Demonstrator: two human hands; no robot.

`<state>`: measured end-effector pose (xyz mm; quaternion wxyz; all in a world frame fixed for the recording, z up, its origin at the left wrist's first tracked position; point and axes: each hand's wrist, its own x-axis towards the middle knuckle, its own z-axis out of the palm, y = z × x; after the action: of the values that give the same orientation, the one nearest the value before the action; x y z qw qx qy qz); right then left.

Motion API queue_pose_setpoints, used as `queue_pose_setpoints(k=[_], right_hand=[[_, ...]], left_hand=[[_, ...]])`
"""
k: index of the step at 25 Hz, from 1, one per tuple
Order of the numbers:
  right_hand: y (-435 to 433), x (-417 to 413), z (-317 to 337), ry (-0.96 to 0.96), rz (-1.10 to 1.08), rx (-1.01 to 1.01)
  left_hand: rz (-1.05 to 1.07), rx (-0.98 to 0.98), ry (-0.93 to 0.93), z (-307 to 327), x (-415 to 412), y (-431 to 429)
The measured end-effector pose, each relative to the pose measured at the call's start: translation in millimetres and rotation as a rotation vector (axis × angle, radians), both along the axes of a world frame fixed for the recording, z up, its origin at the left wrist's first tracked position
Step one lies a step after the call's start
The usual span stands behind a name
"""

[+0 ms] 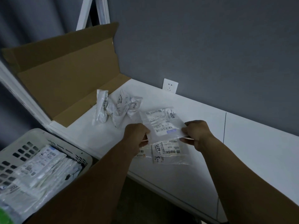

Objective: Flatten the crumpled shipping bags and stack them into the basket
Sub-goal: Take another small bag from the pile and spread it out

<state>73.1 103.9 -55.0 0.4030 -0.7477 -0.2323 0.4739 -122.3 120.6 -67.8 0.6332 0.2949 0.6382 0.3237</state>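
Observation:
A clear shipping bag [162, 124] with a white printed label is stretched flat above the white table [250, 151]. My left hand [136, 136] pinches its left edge and my right hand [195, 133] pinches its right edge. Under it on the table lie flattened labelled bags [168, 153]. Several crumpled bags [116, 109] sit in a heap farther back. The pale perforated basket [19, 151] stands at the lower left, off the table, and holds a stack of flat bags [40, 172].
An open brown cardboard box [68, 81] lies on the table's far left end. A grey wall with a white socket [170, 85] runs behind the table. A white frame [22, 99] stands to the left. Something green [5, 217] shows at the bottom left corner.

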Motion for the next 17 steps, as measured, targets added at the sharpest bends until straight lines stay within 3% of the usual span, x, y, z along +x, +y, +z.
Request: queue_pose_setpoints(k=[6, 13, 17], right_hand=[[-10.6, 16.0, -25.6, -0.203, 0.056, -0.190], [-16.9, 20.8, -42.0, -0.354, 0.159, -0.264], [-13.3, 11.7, -42.5, -0.701, 0.302, -0.247]], left_hand=[[-0.168, 0.204, 0.340, -29.4, 18.0, -8.3], [-0.213, 0.296, 0.524, -44.2, 27.3, -11.5], [-0.229, 0.259, 0.565, -47.0, 28.0, -12.0]])
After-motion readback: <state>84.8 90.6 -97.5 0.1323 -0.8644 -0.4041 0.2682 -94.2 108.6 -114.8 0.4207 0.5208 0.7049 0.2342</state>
